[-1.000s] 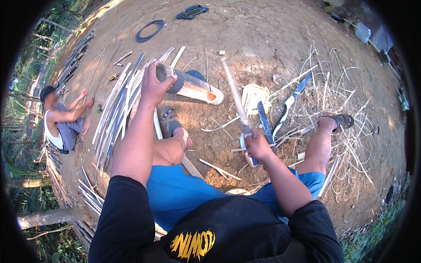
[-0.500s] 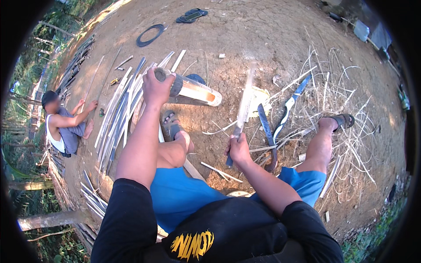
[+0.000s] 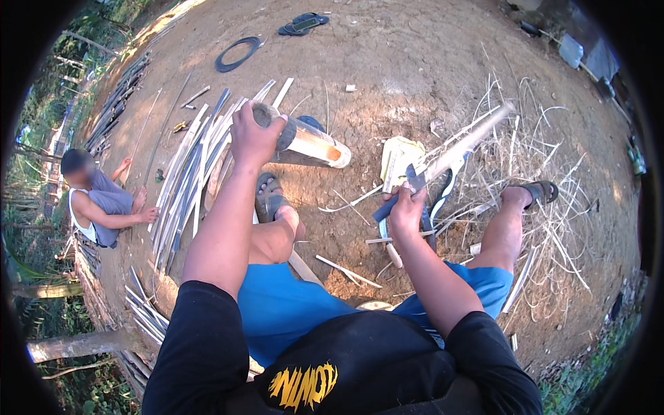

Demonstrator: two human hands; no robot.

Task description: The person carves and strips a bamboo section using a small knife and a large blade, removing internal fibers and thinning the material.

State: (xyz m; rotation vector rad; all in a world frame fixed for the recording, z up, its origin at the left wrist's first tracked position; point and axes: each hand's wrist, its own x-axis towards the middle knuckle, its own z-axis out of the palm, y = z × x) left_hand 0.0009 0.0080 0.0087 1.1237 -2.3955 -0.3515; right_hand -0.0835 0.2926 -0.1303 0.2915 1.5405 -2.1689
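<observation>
My left hand [image 3: 252,131] grips the top end of a thick bamboo section [image 3: 315,142] that slants down to the dirt, its cut end showing orange. My right hand [image 3: 406,211] holds the blue handle of a long machete [image 3: 460,149], its pale blade pointing up and to the right over the dry shavings. My sandalled left foot [image 3: 271,197] sits just below the bamboo section. My right foot [image 3: 532,191] rests among the shavings.
A row of split bamboo slats [image 3: 190,173] lies left of my hand. Another person [image 3: 97,204] sits at the far left. Other blue-handled knives [image 3: 443,194] lie by my right hand. A black ring [image 3: 236,53] and sandals [image 3: 303,23] lie further off. Dry strips [image 3: 546,159] cover the right.
My right hand has swung the machete from upright down and over to the right. My left hand has kept its grip on the bamboo section.
</observation>
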